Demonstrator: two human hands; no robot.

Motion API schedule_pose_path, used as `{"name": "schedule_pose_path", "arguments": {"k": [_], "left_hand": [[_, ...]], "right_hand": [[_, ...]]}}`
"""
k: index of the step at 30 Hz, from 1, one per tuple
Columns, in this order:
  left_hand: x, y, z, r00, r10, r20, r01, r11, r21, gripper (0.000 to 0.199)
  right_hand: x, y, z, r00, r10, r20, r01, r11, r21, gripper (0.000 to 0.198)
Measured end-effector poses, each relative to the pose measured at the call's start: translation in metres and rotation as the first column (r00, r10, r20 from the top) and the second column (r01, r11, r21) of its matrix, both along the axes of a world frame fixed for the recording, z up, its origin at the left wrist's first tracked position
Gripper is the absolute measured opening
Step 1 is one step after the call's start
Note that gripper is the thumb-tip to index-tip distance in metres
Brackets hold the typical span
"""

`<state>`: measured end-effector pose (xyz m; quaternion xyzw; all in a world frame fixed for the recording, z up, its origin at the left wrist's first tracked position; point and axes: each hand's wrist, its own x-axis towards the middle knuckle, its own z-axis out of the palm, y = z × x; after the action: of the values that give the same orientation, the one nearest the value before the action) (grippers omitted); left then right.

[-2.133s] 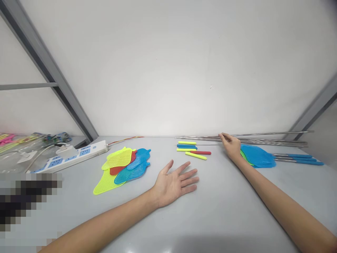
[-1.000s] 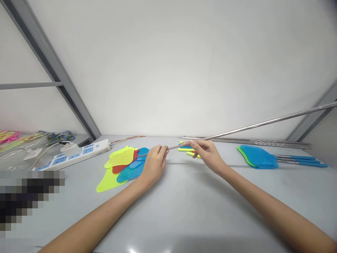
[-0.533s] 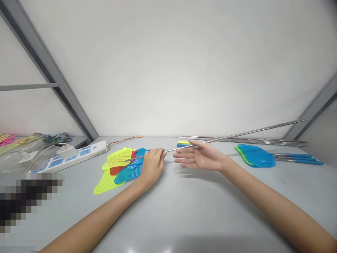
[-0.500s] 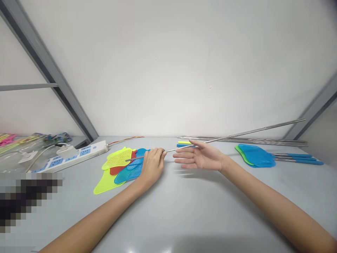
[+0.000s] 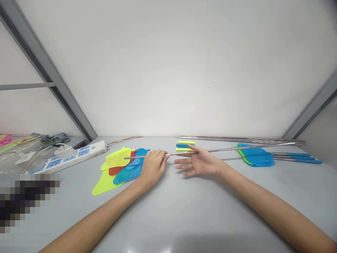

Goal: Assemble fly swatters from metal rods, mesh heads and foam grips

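Observation:
My left hand (image 5: 154, 165) is closed around a thin metal rod (image 5: 237, 149), gripping it near its left end. That end sticks out over a pile of mesh fly swatter heads: yellow-green (image 5: 116, 160), red (image 5: 115, 171) and blue (image 5: 135, 169). My right hand (image 5: 198, 163) is open, palm turned inward and fingers spread, with the rod passing by its thumb. Whether the rod touches that hand I cannot tell. Behind it lie short yellow handle sleeves (image 5: 186, 142) and blue sleeves (image 5: 181, 145), partly hidden.
Several metal rods (image 5: 279, 141) lie along the wall at the back right. Fly swatters with blue handles (image 5: 259, 157) are stacked at the right. A white power strip (image 5: 92, 151) with plugs sits at the left, beside plastic-wrapped items (image 5: 39, 144). Grey frame posts (image 5: 70, 98) flank the table.
The rod's right end has dropped from above the rods at the back to over the stacked swatters. My right hand has moved slightly down, its fingers spreading more. My left hand keeps its hold.

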<state>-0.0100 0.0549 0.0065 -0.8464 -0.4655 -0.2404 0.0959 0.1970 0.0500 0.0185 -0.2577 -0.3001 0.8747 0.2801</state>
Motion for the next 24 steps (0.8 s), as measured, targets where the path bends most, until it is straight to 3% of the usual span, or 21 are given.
{"name": "schedule_pose_path", "arguments": {"k": [10, 17, 24], "left_hand": [[0.001, 0.000, -0.001, 0.998, -0.056, -0.038, 0.054, 0.996, -0.064, 0.034], [0.002, 0.002, -0.005, 0.996, -0.079, -0.046, 0.074, 0.991, -0.109, 0.035], [-0.002, 0.009, -0.010, 0.999, 0.009, -0.041, -0.013, 0.995, -0.100, 0.040]], "right_hand": [[-0.011, -0.007, -0.016, 0.997, 0.035, 0.075, -0.046, 0.988, 0.150, 0.044], [-0.013, -0.006, -0.027, 1.000, -0.019, 0.001, 0.019, 0.991, 0.134, 0.040], [-0.014, -0.006, -0.031, 0.994, -0.106, 0.000, 0.106, 0.989, 0.104, 0.040]]}}
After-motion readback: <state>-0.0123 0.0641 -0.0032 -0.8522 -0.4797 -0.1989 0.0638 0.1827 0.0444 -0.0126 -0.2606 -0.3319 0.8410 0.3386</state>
